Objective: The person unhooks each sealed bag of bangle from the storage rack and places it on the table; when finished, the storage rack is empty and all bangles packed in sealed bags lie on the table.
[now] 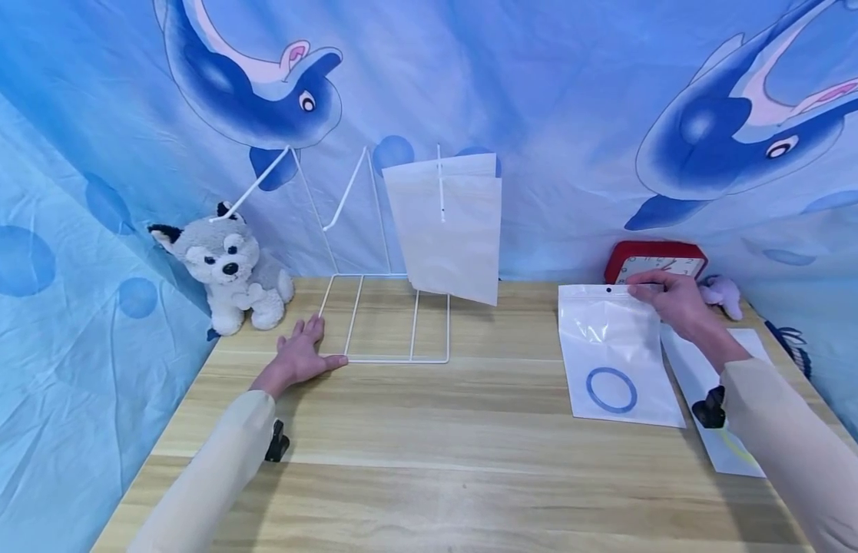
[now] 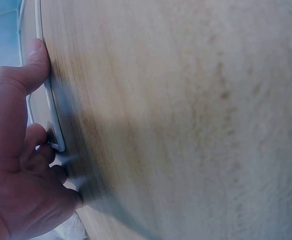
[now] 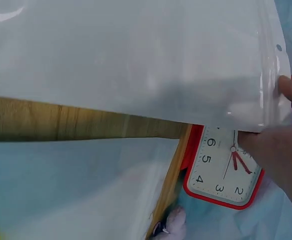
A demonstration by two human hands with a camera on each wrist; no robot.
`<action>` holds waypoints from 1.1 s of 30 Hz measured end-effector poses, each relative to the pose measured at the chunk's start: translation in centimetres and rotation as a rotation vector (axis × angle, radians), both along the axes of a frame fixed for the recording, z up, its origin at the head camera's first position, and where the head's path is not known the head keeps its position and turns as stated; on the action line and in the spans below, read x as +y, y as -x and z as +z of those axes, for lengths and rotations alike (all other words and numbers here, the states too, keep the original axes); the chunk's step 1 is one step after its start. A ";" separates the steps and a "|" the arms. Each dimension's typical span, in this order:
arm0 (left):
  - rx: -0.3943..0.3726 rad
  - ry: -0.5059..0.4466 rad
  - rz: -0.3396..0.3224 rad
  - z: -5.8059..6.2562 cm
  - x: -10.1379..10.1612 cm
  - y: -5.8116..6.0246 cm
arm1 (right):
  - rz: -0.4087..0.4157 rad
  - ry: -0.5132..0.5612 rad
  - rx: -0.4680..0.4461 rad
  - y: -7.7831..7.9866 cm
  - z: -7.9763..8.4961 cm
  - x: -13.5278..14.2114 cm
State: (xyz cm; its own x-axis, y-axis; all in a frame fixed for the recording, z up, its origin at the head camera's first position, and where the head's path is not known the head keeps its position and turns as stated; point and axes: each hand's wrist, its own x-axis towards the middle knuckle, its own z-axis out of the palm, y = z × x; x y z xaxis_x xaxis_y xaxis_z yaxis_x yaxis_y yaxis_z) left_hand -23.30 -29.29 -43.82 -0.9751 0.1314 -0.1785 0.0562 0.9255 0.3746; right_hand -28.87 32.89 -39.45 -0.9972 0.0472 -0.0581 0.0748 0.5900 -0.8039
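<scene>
My left hand (image 1: 303,355) rests at the front left corner of a white wire display rack (image 1: 394,360), thumb along the front bar and fingers spread by the side bar. In the left wrist view the thumb (image 2: 35,62) touches the wire. Out to the right, my right hand (image 1: 677,303) pinches the top corner of a white zip bag (image 1: 588,346) with a hang hole. A blue ring (image 1: 611,390) shows on its front. Another white bag (image 1: 729,415), bearing something yellow, lies under the right forearm. White bags (image 1: 456,230) hang from the rack's right hook.
A grey and white plush husky (image 1: 228,269) sits behind the rack's left side. Behind the right hand stands a red clock (image 3: 221,170), with a small purple plush (image 1: 723,296) beside it. Dolphin-print cloth (image 1: 553,115) backs the wooden table (image 1: 429,484).
</scene>
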 end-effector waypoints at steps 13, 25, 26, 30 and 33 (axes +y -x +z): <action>-0.011 0.002 0.005 0.0 0.1 -0.1 | 0.083 -0.357 0.258 1.3 -1.8 -0.7; 0.006 -0.001 0.005 -0.2 0.0 0.1 | 0.056 -0.421 0.280 2.3 -3.2 -0.8; 0.006 0.000 0.005 -0.2 0.0 0.1 | 0.049 -0.419 0.268 2.3 -3.3 -0.8; 0.008 -0.004 0.008 -0.2 -0.1 0.1 | 0.030 -0.412 0.235 2.4 -3.5 -0.9; 0.008 -0.007 0.010 -0.3 -0.1 0.1 | 0.021 -0.413 0.224 2.4 -3.8 -0.9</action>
State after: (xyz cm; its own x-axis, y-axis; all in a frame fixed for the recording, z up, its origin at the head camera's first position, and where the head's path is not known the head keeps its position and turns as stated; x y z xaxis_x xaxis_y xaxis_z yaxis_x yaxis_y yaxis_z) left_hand -23.36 -29.39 -44.11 -0.9777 0.1230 -0.1702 0.0498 0.9232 0.3811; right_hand -31.28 31.96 -43.23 -0.9841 0.0010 0.1778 -0.0889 0.8632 -0.4969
